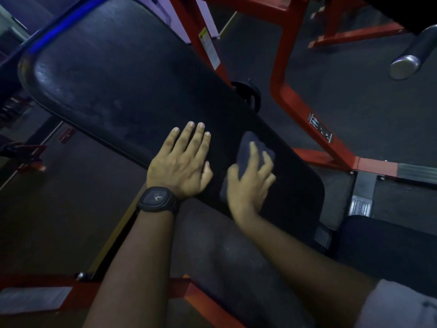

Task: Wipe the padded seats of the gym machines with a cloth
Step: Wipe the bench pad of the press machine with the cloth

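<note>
A long black padded bench pad (113,74) runs diagonally from the upper left to the lower right. My left hand (182,164), with a dark watch on its wrist, lies flat on the pad with straight fingers. Just to its right, my right hand (250,183) presses a folded dark blue cloth (250,147) onto the pad, fingers spread over it and the thumb at its near edge. The right hand is blurred. A second dark pad (224,261) lies below, between my forearms.
The red steel frame (295,100) of the machine stands beyond the pad, with warning stickers on it. A chrome roller end (404,67) juts in at the upper right. Dark rubber flooring (366,102) surrounds the machine. Another red frame part (30,157) sits at the left.
</note>
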{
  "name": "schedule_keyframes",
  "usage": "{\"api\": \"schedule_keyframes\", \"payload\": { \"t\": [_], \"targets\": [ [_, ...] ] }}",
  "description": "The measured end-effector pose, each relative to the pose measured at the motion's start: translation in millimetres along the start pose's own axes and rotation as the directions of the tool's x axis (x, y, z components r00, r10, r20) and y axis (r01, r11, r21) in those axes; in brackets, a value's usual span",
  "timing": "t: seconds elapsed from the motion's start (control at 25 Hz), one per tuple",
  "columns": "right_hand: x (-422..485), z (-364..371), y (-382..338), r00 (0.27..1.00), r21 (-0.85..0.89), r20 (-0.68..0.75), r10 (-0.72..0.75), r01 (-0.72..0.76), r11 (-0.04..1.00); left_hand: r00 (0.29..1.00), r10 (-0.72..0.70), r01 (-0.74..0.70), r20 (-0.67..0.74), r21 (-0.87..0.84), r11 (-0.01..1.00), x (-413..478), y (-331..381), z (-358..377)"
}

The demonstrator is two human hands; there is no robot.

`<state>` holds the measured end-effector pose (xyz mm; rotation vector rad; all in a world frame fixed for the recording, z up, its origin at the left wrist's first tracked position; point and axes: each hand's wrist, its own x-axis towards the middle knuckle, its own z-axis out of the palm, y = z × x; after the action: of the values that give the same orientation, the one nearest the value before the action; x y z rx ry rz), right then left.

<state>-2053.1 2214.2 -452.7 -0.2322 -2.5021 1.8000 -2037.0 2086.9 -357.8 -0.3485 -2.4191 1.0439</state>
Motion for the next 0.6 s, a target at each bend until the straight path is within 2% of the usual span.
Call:
{"api": "schedule_keyframes", "payload": {
  "t": [0.04,0.08,0.12,0.16,0.2,0.24,0.28,0.32,0.36,0.4,0.44,0.48,0.52,0.56,0.6],
  "targets": [
    [-17.6,-2.1,9.5,0.945,-0.034,0.045,-0.325,0.326,0.945,1.000,0.005,-0.005,-0.009,-0.003,1.000,-0.2,-0.9,1.1],
    [-23.1,-3.6,24.6,0.854,-0.060,0.103,-0.510,0.517,0.854,1.000,0.008,-0.008,-0.017,-0.002,1.000,0.2,-1.9,1.7],
    [-20.2,-4.8,35.2,0.844,-0.082,0.106,-0.526,0.535,0.841,1.000,0.009,-0.009,-0.017,0.001,1.000,0.4,-2.1,1.6],
    [-13.6,-2.1,39.1,0.945,-0.031,0.046,-0.322,0.324,0.946,1.000,0.006,-0.006,-0.011,0.005,1.000,0.4,-1.9,0.9],
    [-12.9,-2.9,29.2,0.999,0.121,-0.019,0.030,-0.027,0.992,1.000,0.003,-0.002,-0.008,0.010,1.000,0.3,-1.1,0.5],
    [-17.8,-2.1,19.5,0.963,0.153,-0.006,0.268,-0.264,0.952,1.000,0.000,0.000,-0.011,0.009,1.000,0.0,-0.3,0.3],
    [-23.7,-0.3,16.8,0.977,0.086,-0.011,0.214,-0.212,0.973,1.000,0.000,0.000,-0.014,0.002,1.000,-0.1,0.1,0.2],
    [-34.9,-1.3,21.0,0.993,0.001,-0.015,-0.121,0.121,0.993,1.000,0.004,-0.004,-0.013,-0.006,1.000,-0.2,0.0,0.5],
    [-42.0,-2.9,34.0,0.887,-0.069,0.061,-0.458,0.461,0.885,1.000,0.006,-0.006,-0.011,-0.005,1.000,-0.2,-1.3,1.0],
    [-34.8,-4.6,47.0,0.799,-0.126,0.105,-0.592,0.601,0.789,1.000,0.007,-0.007,-0.012,0.002,1.000,0.0,-2.9,1.4],
    [-20.5,-3.4,55.2,0.845,-0.120,0.089,-0.527,0.534,0.837,1.000,0.002,-0.002,-0.013,0.007,1.000,0.2,-3.1,0.8],
    [-10.2,-2.9,52.1,0.973,-0.022,0.003,-0.229,0.229,0.973,1.000,-0.003,0.003,-0.014,0.007,1.000,0.9,-2.4,-0.1],
    [-12.0,-3.3,39.6,0.993,0.101,-0.018,0.120,-0.117,0.988,1.000,-0.005,0.005,-0.013,0.000,1.000,1.0,-1.1,-0.9],
    [-18.7,-1.6,33.1,0.972,0.068,-0.023,0.233,-0.231,0.971,1.000,-0.005,0.005,-0.012,-0.010,1.000,0.0,-0.3,-1.0],
    [-28.5,-0.4,36.8,0.998,-0.010,-0.033,0.055,-0.055,0.998,1.000,-0.002,0.002,-0.011,-0.017,1.000,-0.9,0.1,-0.7]
  ]
}}
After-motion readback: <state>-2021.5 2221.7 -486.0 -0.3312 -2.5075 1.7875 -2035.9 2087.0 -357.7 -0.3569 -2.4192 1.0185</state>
